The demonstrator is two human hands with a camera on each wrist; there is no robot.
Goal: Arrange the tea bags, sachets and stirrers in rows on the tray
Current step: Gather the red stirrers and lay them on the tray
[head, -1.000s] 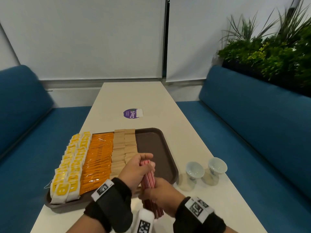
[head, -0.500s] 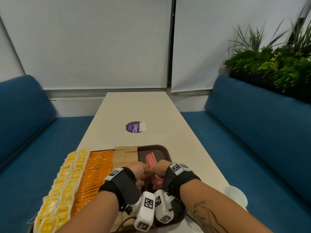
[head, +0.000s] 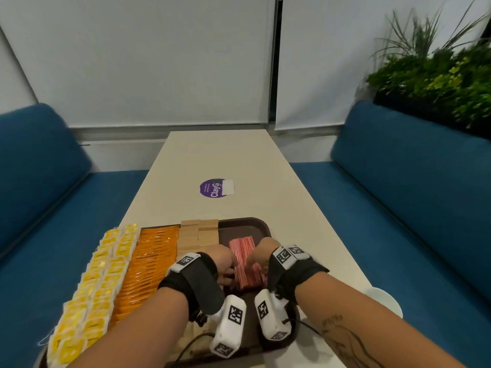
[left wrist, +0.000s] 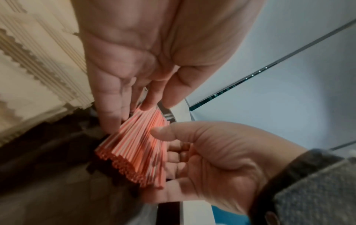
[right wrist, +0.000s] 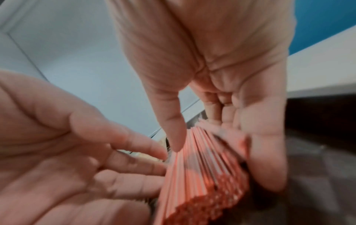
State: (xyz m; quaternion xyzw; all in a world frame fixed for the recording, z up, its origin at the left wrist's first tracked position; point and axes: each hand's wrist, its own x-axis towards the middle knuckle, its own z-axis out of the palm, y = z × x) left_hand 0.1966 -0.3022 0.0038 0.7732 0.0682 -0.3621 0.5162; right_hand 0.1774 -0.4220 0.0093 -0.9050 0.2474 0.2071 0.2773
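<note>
Head view: brown tray on desk; red-white stirrers at tray's 3 o'clock, between left hand and right hand.
Left wrist view: left grip spread, fingers pressing stirrers.
Right wrist view: right grip spread, straight fingers flanking bundle.

Each bare forearm wears a wide black fabric wrist wrap topped by a white block printed with black square markers. White camera housings (also marker-printed) hang beneath, trailing thin black cables. A dark line tattoo marks the right forearm.
</note>
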